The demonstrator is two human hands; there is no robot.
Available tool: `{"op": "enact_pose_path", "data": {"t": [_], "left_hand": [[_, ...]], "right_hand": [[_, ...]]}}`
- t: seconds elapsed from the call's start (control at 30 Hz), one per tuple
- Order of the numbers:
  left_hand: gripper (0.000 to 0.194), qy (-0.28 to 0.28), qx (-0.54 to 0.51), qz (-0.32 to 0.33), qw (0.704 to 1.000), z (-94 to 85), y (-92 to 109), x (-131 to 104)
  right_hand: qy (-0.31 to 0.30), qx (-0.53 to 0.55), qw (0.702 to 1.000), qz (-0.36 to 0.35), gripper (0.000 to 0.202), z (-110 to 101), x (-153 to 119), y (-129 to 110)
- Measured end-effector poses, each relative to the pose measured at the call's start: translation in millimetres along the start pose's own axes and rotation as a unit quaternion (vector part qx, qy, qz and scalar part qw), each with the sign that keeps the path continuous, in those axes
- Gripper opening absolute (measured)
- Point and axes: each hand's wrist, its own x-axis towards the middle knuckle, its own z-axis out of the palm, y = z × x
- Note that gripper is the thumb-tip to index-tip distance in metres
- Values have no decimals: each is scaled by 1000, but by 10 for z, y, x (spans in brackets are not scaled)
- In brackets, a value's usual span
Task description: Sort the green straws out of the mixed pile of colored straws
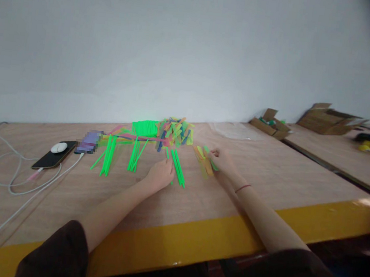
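My left hand [162,173] rests low over the table, its fingers closed around a thin green plastic stick [167,154] whose ends show past them. Just right of it lies a small group of green sticks [178,169]. My right hand [222,160] is closed in a pinch above a few flat translucent plastic strips [205,160] in orange, yellow and green. Whatever sits between those fingertips is too small to make out. Behind both hands is a heap of coloured strips [176,133], beside a dense stack of green sticks [145,128].
More green sticks [108,156] lie in bunches to the left. A blurred phone [89,141] and a black power bank [53,156] bearing a white earbud case [59,147] trail white cables. Cardboard boxes [270,126] stand back right. Yellow tape [171,247] lines the table's front edge.
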Motion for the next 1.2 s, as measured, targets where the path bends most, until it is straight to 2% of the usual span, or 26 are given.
{"op": "enact_pose_path", "data": {"t": [0.1,0.2,0.3,0.37,0.5,0.6,0.67,0.73,0.83,0.9,0.97,1.03,1.1,1.17,1.2], "left_hand": [[41,12,8,33,999,48,56,-23],[56,27,-5,105,994,78,-24,-113],[85,2,-22,156,988,115,-150,-160],[92,-22,-36,158,986,146,-189,-134],[82,-24,-44,160,986,203,-116,-29],[77,10,-33,173,984,174,-56,-11],[73,47,-22,166,985,74,-91,-28],[60,95,9,116,989,-84,-206,-39],[42,139,99,-30,985,-319,-480,-13],[39,125,156,-109,974,-395,-663,18],[35,101,192,-140,966,-392,-791,38],[32,98,209,-133,964,-351,-835,36],[32,116,212,-102,965,-322,-790,14],[32,135,195,-52,970,-326,-669,-13],[31,140,178,-22,974,-338,-590,-25]], "right_hand": [[-12,-107,994,-31,31,74,-19,-33],[-21,-164,984,-58,49,57,-73,-130],[-31,-201,976,-79,60,68,-145,-273],[-37,-227,968,-97,58,109,-182,-351],[-39,-258,959,-114,49,206,-225,-412],[-37,-262,957,-122,48,227,-253,-423],[-36,-257,957,-126,50,216,-273,-437],[-29,-250,959,-128,53,200,-290,-457],[-18,-247,961,-126,55,195,-306,-488],[-17,-246,961,-123,53,203,-310,-502],[-14,-244,962,-125,51,204,-305,-512],[-2,-239,961,-136,48,176,-284,-529],[28,-207,966,-151,43,104,-243,-579],[38,-118,981,-150,43,-3,-194,-678],[21,-49,988,-143,44,-59,-175,-746]]}}
